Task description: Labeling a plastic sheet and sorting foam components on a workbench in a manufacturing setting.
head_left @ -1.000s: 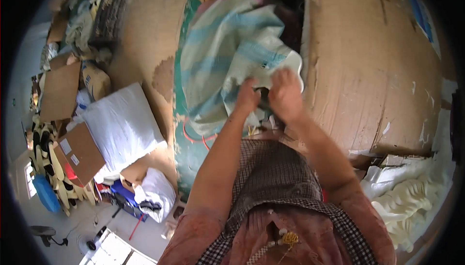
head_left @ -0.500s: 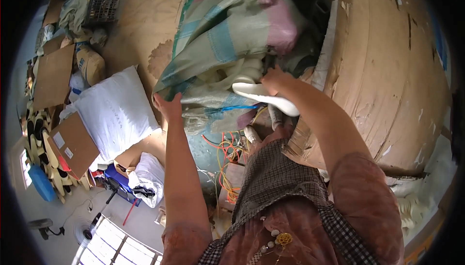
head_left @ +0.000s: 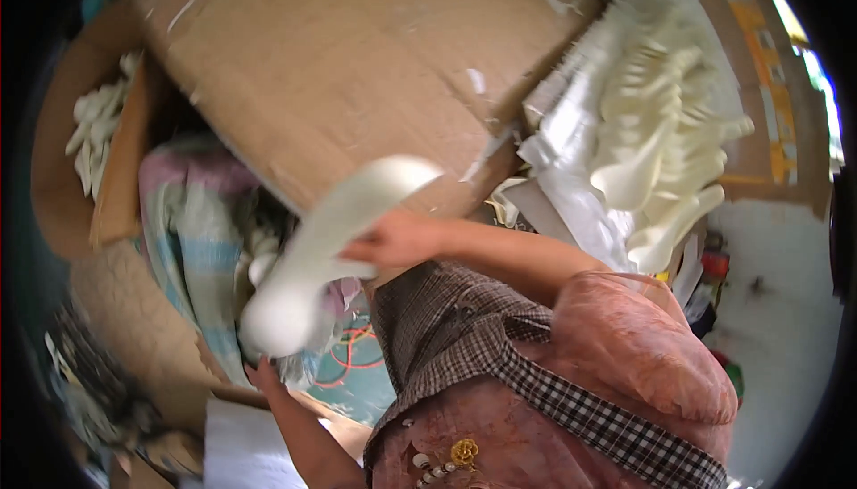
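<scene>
White insole point(head_left: 321, 230) in the right hand point(head_left: 395, 241), aslant in front of a striped sack point(head_left: 201, 239).
The insole, blurred, slopes from upper right to lower left, its upper end in front of a big carton point(head_left: 357, 60), its lower end in front of the sack; the right grip pinches its edge near the middle, fingers bent; the left hand point(head_left: 263, 375) is just beside the insole's lower end, at the sack's bottom edge, and I cannot tell whether its grip is spread or pinching; the sack, pale with blue bands and a pink part, is below and left of the carton; cream pieces point(head_left: 661, 141) lie stacked at the right, beside white sheeting point(head_left: 571, 185); red cord point(head_left: 357, 362) loops on the green floor point(head_left: 366, 400).
</scene>
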Available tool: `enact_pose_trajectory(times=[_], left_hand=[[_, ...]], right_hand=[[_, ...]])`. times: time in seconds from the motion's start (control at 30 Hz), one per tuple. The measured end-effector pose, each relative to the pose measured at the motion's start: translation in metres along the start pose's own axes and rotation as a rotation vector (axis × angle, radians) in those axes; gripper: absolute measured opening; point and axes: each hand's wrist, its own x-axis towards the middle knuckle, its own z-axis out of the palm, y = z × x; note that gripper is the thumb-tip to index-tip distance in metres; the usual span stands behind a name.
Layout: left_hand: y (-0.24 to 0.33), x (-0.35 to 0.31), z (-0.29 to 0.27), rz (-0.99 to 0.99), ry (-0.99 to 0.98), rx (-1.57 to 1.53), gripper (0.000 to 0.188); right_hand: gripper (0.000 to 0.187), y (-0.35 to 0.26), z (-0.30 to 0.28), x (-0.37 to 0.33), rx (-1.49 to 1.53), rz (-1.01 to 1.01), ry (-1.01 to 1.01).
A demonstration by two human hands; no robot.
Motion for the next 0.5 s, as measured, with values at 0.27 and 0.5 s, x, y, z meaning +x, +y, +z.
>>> enact_pose_trajectory(times=[0.27,0.5], left_hand=[[0.024,0.027,-0.017,-0.168,-0.187,0.018,0.068],[0.078,-0.010,0.014,0.382,-0.176,0.363,0.047]], right_hand=[[0.032,-0.056,-0.169,-0.353,-0.241,0.756,0.942],[0.032,-0.070,-0.155,-0.481,-0.289,0.773,1.303]])
